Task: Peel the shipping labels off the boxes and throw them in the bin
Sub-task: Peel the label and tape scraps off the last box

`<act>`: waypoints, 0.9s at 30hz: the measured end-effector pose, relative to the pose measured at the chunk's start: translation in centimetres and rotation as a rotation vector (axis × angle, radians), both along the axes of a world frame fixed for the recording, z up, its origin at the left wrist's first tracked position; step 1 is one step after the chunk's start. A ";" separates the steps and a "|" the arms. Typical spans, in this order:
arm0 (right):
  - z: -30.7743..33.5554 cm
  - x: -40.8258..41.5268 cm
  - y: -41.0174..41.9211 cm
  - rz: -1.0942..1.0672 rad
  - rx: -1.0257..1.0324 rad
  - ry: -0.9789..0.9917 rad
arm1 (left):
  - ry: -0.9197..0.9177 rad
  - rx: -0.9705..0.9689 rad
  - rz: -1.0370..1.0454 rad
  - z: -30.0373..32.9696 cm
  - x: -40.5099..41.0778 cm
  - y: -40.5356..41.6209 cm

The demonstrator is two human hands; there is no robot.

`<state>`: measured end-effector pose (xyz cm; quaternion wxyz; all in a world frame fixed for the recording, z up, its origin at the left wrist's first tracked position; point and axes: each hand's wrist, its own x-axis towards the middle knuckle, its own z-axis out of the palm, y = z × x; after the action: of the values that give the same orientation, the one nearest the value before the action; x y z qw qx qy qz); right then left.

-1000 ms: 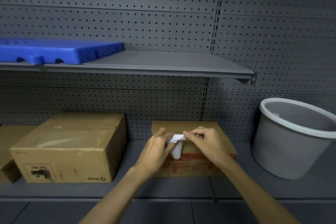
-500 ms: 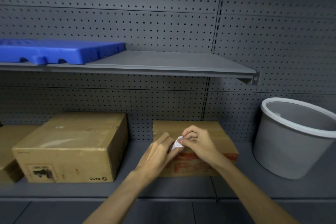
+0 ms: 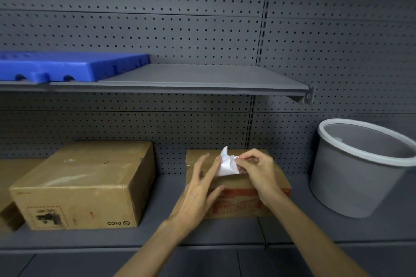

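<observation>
A crumpled white shipping label (image 3: 227, 163) is lifted above the small cardboard box with red print (image 3: 245, 203) on the lower shelf. My right hand (image 3: 256, 172) pinches the label's right edge between thumb and fingertips. My left hand (image 3: 198, 191) is beside it with fingers spread and straight, one fingertip touching the label's left side. A grey bin with a white rim (image 3: 360, 166) stands on the same shelf to the right of the box. A larger cardboard box (image 3: 85, 184) sits to the left, with no white label showing on it.
A third box (image 3: 9, 189) is partly cut off at the far left. The grey upper shelf (image 3: 191, 81) overhangs the boxes and carries a blue plastic tray (image 3: 67, 66). Perforated grey panels form the back wall.
The label has come up off the small box and opened out from a tight wad. My left hand released it and spread its fingers, while my right hand kept its pinch and rose a little.
</observation>
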<state>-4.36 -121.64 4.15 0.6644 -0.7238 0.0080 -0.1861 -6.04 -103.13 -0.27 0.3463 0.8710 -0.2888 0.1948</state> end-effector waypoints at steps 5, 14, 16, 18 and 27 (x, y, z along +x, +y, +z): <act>-0.2 -0.4 -0.6 0.041 -0.046 0.055 | 0.115 0.029 0.025 0.0 0.6 0.1; -1.6 -1.1 0.3 0.221 -0.178 0.083 | 0.168 0.103 -0.021 0.3 1.4 -0.9; -1.4 -1.2 0.1 0.279 -0.174 0.149 | 0.120 0.158 -0.015 0.6 1.5 -0.9; -1.1 -1.3 0.1 0.363 -0.081 0.232 | 0.088 0.182 0.004 0.7 1.7 -0.8; -0.4 -1.8 -1.3 0.080 -0.608 -0.074 | 0.125 0.043 0.111 0.4 3.2 1.0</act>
<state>-6.15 -122.91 3.73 0.4238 -0.8819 -0.1008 -0.1801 -2.86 -102.15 0.13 0.3335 0.9035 -0.2219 0.1527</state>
